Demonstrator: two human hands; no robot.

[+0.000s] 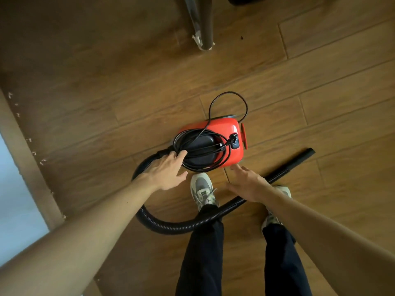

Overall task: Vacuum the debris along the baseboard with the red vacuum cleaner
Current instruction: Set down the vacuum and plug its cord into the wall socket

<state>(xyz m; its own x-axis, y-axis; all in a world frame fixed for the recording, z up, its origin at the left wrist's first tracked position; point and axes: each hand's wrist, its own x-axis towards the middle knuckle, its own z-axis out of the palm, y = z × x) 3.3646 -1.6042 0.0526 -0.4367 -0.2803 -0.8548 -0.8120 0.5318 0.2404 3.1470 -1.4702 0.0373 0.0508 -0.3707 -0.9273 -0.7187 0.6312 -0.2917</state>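
The red vacuum cleaner (226, 133) sits on the wooden floor ahead of my feet. A black power cord (192, 146) is coiled around its dark handle, with one loop trailing past the far end. Its black ribbed hose (171, 227) curves from the left end, around my shoes, to a nozzle (305, 153) lying at the right. My left hand (165, 169) is open, fingertips touching the cord coil at the hose joint. Just short of the vacuum's near edge hovers my right hand (245, 182), open. White debris bits (41, 162) lie scattered along the brown baseboard (27, 159) at left.
Dark furniture legs (206, 24) with torn tape at the foot stand at the far side. A small dark speck (242, 37) lies on the floor beyond. A pale wall surface (12, 201) runs behind the baseboard. My shoes (203, 192) stand beside the hose.
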